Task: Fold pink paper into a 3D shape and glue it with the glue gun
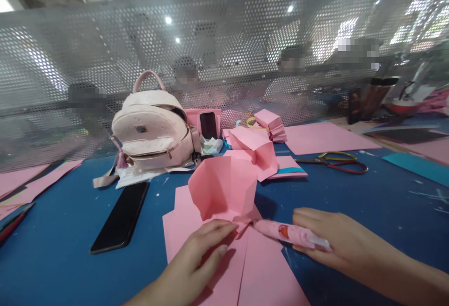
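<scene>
A folded pink paper (pixel 224 184) stands up like an open-topped box in front of me, on flat pink sheets (pixel 261 273). My left hand (pixel 198 257) holds the near edge of the folded paper, its fingers on the low flap and the thumb a little apart. In my right hand (pixel 324 238) is a pink pen-shaped tape roller (pixel 286 232) with a red window and a clear end. Its tip touches or nearly touches the flap beside my left fingertips. The fingers behind the roller are partly hidden.
Behind are another folded pink paper (pixel 261 154), a stack of folded pieces (pixel 270 126) and scissors (pixel 342 162). A black phone (pixel 121 217) lies at left before a cream backpack (pixel 154 128). A perforated metal partition (pixel 224 53) crosses the back of the blue table (pixel 372 203).
</scene>
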A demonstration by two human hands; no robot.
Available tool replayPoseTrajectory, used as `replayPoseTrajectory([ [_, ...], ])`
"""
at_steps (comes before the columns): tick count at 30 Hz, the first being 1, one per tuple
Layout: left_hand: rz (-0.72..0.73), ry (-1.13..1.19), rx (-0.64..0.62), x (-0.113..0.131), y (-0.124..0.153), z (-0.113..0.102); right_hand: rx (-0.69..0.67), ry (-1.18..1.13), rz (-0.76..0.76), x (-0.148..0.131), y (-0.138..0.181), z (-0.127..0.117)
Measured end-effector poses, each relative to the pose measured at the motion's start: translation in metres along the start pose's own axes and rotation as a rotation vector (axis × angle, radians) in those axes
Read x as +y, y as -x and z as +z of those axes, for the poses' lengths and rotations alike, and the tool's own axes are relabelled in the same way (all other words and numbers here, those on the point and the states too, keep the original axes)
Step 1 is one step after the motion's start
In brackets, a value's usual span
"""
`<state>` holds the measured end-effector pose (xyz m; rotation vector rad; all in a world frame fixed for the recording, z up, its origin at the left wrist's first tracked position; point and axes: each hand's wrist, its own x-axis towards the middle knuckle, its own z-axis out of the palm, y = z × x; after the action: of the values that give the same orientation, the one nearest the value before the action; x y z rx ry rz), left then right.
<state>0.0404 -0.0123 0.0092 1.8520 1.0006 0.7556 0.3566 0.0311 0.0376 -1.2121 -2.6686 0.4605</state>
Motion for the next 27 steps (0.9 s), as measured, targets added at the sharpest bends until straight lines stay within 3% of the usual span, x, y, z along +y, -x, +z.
replayPoseTrajectory([
  [5,0.001,-0.020,-0.004,0.0001,-0.0012,0.0001,0.033,0.005,-0.023,0.0006,0.0005,0.0019],
  [15,0.004,0.018,0.001,0.0021,-0.0011,-0.0006,-0.053,0.006,0.015,-0.0040,0.0003,0.0011],
  [27,0.033,-0.034,0.020,0.0023,0.0014,-0.0001,-0.026,-0.037,-0.091,-0.0072,0.0035,0.0041],
])
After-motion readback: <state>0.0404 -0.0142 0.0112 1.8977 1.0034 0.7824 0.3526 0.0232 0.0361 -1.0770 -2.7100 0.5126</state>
